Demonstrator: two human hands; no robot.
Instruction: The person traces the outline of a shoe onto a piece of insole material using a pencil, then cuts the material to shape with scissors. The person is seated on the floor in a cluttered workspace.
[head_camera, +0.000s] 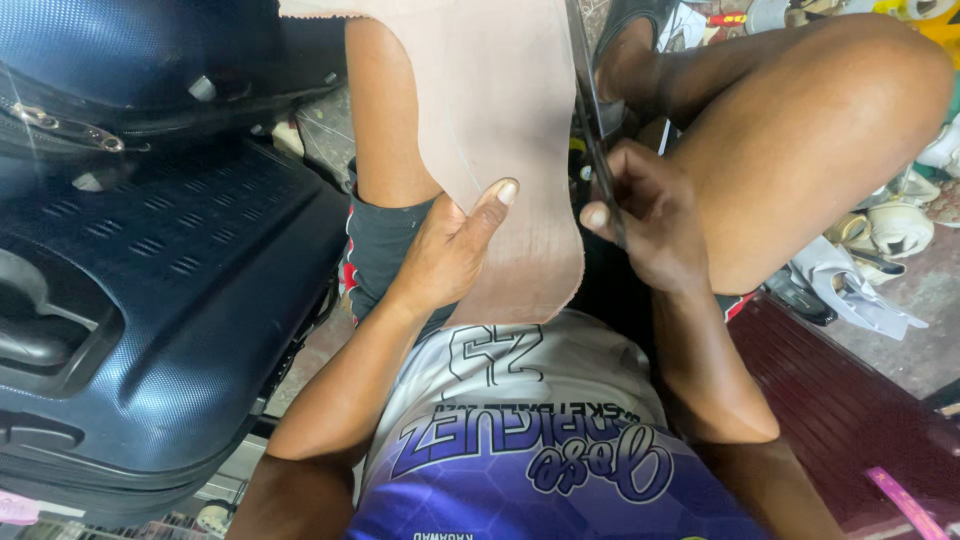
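Holding a pale tan leather sheet (500, 130) across my lap, I keep my left hand (445, 255) closed on its lower part, thumb flat on the upper face and the other fingers hidden beneath it. That pinch appears meant to keep the sheet taut and steady against the cut. My right hand (650, 225) is wrapped tight around a dark, narrow cutting tool (590, 120), most likely shears, though the blades are too thin and dark to confirm. The tool runs up and away from my right fist, along the sheet's right edge, touching or just beside it.

Relative to my grips: the sheet spreads upward and away from my left thumb, over my left knee (385, 120); its curved lower edge falls just below both hands, near my white and purple jersey (540, 430). The sheet's right border lies between my two hands, nearer the right one.

A dark blue hard-shell suitcase (150, 300) stands to the outside of my left arm, apart from the work. Shoes and scraps (885, 235) lie on the floor beyond my right thigh (800, 130), well clear of both hands.
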